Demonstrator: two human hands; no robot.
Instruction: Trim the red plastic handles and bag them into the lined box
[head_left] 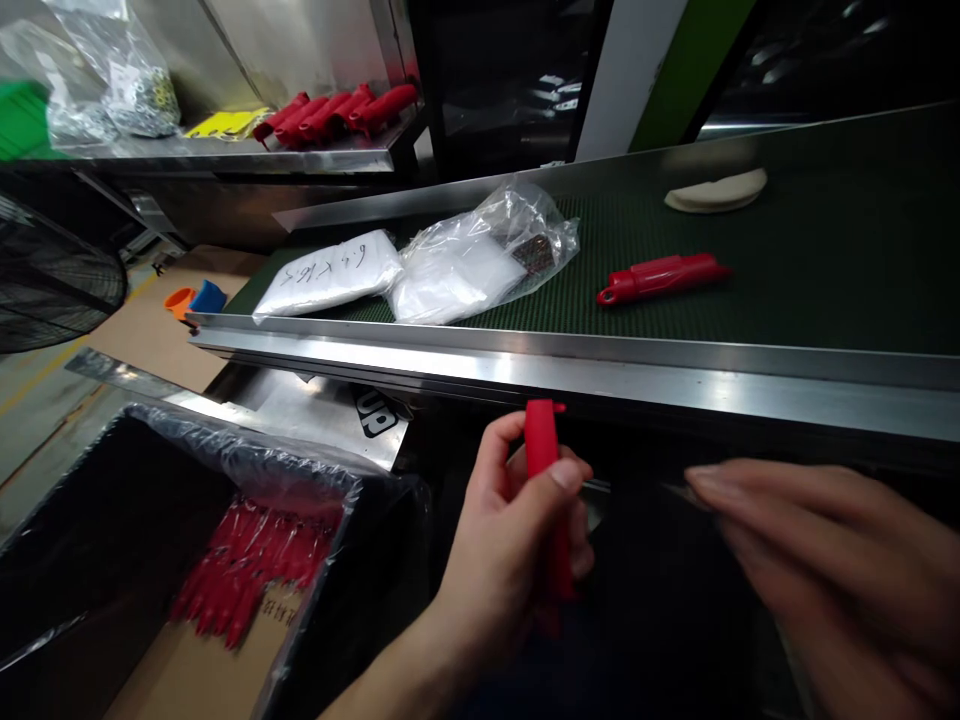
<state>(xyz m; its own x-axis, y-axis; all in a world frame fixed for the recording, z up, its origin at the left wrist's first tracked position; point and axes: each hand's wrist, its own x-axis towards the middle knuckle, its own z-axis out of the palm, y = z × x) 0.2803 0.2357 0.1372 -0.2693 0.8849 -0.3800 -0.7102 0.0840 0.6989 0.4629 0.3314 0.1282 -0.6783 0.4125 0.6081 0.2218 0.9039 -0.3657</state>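
My left hand (517, 530) is closed around a long red plastic part (541, 440), held upright below the conveyor's front rail. Its top end with a small pin sticks out above my fingers, and its lower end shows beneath them. To the right, my right hand (817, 540) is blurred, its fingertips pinched together. A small thin sliver seems to show at the tips, too unclear to name. On the green conveyor belt (787, 300) beyond lies a similar red part (664, 278) with a small eyelet at its left end.
Packs of white bags (330, 272) and an open clear bag (480, 260) lie on the belt. A pale curved piece (716, 192) is farther back. A black lined bin (390, 520) holds bagged red parts (247, 560) at lower left. More red parts (337, 115) sit on a metal shelf.
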